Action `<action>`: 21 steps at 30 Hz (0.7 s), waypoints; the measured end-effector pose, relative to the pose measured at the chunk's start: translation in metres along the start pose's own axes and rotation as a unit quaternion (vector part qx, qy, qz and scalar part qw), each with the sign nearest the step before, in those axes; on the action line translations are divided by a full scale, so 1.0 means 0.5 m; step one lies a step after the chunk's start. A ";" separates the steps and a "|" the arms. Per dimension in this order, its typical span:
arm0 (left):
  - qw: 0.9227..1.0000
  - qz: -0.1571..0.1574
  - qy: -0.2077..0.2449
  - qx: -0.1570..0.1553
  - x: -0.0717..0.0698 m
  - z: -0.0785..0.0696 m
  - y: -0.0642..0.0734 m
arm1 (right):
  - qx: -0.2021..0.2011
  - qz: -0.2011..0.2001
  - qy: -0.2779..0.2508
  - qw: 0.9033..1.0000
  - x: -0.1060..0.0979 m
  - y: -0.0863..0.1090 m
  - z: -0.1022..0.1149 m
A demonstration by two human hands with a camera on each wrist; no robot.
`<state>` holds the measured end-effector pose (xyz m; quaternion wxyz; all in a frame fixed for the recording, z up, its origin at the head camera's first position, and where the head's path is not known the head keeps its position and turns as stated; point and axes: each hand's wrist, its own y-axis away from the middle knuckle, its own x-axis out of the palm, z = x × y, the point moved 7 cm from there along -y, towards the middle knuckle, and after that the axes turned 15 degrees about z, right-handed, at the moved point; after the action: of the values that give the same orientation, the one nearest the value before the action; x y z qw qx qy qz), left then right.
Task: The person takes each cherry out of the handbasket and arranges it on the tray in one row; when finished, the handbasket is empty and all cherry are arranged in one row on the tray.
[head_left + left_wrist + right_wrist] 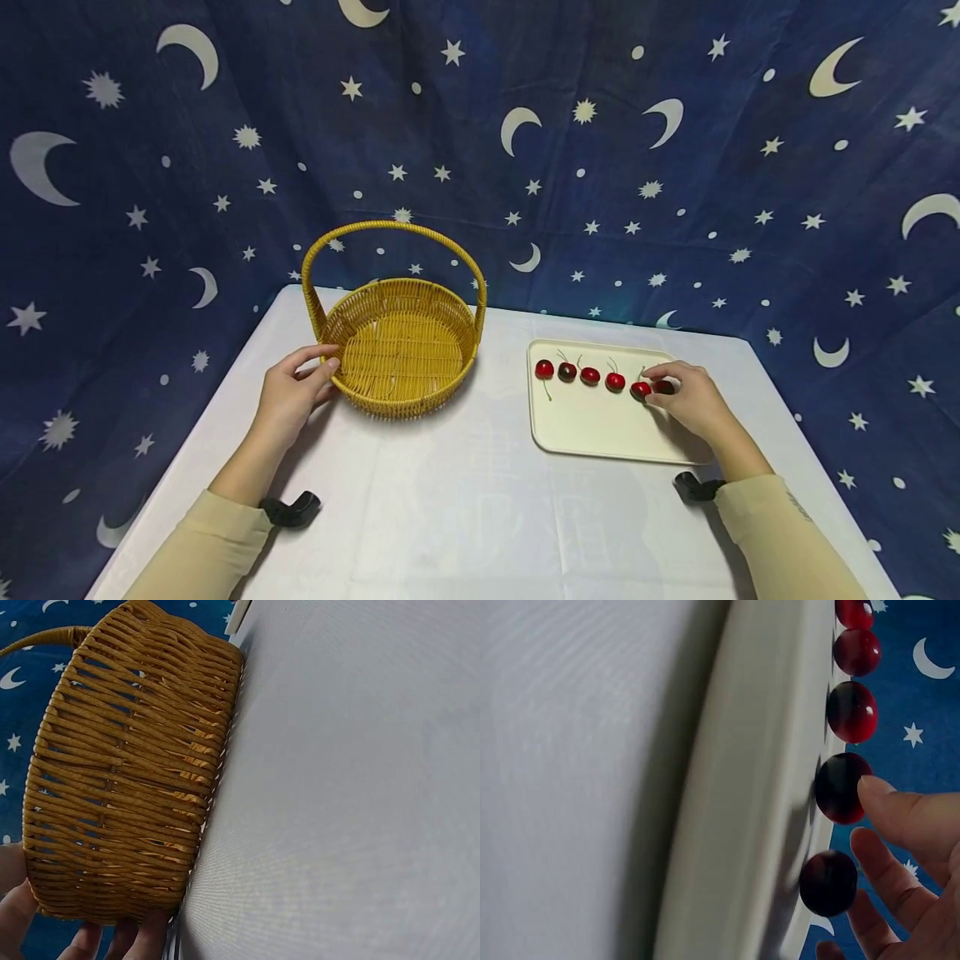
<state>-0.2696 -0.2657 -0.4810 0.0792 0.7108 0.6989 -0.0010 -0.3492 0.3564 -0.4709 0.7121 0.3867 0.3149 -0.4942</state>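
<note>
A round yellow-brown woven basket (401, 354) with a tall arched handle stands on the table's left side. My left hand (295, 387) holds its left rim, thumb at the top edge and fingers against the outside weave; in the left wrist view those fingers (82, 941) press on the basket's side (127, 772). On a cream tray (577, 425) several red cherries with stems lie in a row. My right hand (690, 398) is at the row's right end, thumb and index finger spread beside a dark red cherry (844, 787). The end cherry (829, 883) lies by the other fingers.
A white cloth covers the table (450, 517). Behind it hangs a dark blue curtain (465, 125) with moons and stars. A black wrist mount (291, 510) is on the left forearm and another mount (697, 487) on the right.
</note>
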 end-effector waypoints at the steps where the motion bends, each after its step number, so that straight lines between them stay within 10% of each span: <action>1: 1.000 0.000 0.000 0.000 0.000 0.000 0.000 | 0.001 -0.001 -0.001 1.000 0.001 -0.002 0.000; 21: 0.999 -0.013 -0.028 -0.016 0.004 -0.005 0.006 | -0.033 -0.022 -0.032 0.999 -0.010 -0.008 0.001</action>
<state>-0.2667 -0.2633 -0.4783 0.1106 0.6997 0.7058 -0.0107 -0.3544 0.3576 -0.4675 0.7232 0.3397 0.3167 -0.5111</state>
